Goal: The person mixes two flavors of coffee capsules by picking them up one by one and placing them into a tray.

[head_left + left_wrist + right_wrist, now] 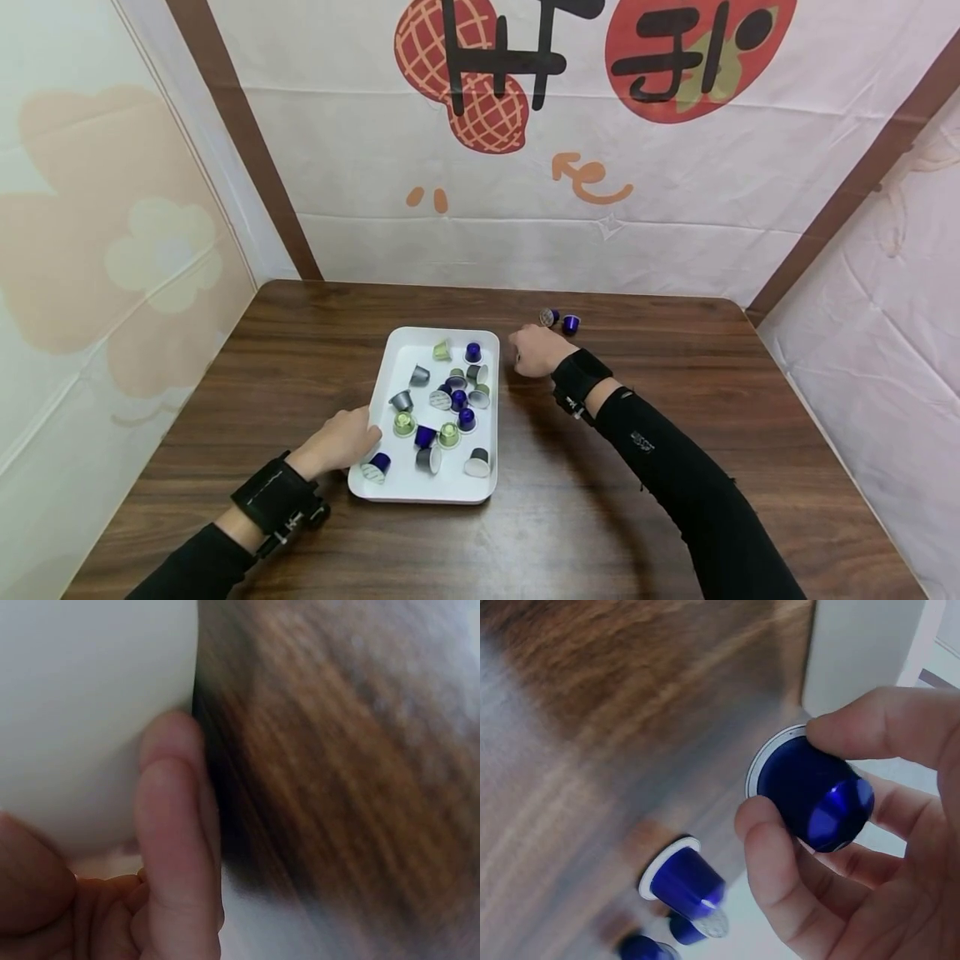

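A white tray (486,417) lies on the table with several coffee capsules spread over it, in blue, light green and grey. My left hand (339,440) grips the tray's left edge; in the left wrist view its fingers (176,832) lie against the white outer wall. Just beyond the tray's right side is my right hand (540,351). Between thumb and fingers it pinches a dark blue coffee capsule (810,787), its pale rim facing away from the palm. The head view hides this capsule behind the hand.
Past my right hand, a blue capsule (571,324) and another capsule (550,317) lie near the back of the wooden table (660,400). A printed cloth (337,150) hangs behind the table's back edge, with more cloth at both sides.
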{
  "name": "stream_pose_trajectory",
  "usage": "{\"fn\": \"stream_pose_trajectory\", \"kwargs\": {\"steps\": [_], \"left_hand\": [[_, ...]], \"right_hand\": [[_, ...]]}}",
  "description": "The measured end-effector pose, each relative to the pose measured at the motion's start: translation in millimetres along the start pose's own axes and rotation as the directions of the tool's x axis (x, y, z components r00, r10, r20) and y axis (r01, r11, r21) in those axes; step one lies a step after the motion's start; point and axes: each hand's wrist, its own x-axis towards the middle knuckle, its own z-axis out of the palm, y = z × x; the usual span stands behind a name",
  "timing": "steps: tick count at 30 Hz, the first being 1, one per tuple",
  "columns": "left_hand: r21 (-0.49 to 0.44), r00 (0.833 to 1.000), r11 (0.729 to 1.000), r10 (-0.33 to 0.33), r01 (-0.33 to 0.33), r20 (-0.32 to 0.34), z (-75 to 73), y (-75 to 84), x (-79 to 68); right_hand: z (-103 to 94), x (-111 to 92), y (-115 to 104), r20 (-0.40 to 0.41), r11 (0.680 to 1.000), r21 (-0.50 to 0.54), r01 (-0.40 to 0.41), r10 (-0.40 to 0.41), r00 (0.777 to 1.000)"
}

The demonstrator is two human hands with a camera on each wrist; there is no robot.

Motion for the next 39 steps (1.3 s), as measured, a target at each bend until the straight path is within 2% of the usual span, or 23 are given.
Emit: {"fn": "stream_pose_trajectory", "kwargs": {"steps": [5,10,20,29,39], "left_hand": [[-0.022,1.0,1.0,-0.012,0.012,0.011,-0.7,0.3,0.0],[-0.043,1.0,0.999,0.0,0.001,0.009,-0.5,0.3,-2.0],[-0.04,1.0,0.999,0.012,-0.012,-0.003,0.3,0.3,-4.3],[-0.039,1.0,0.999,0.01,-0.01,0.002,0.2,0.2,-4.9],[-0.007,1.0,1.0,0.007,-0.007,-0.006,1.2,0.8,-3.1]], "right_hand": [[-11.7,-4.7,-4.8,-0.069,0.997,0.015,0.074,-0.072,0.995],[-26.5,-10.3,-18.6,-0.131,0.991,0.012,0.134,-0.132,0.983],[-43.9,-4.8,-58.6,-0.142,0.98,0.018,0.196,-0.191,0.971],[-35.0,19.8,-82.4,-0.111,0.973,0.015,0.232,-0.229,0.967],[-17.1,39.0,-92.6,-0.09,0.975,0.094,0.202,-0.194,0.977]]}}
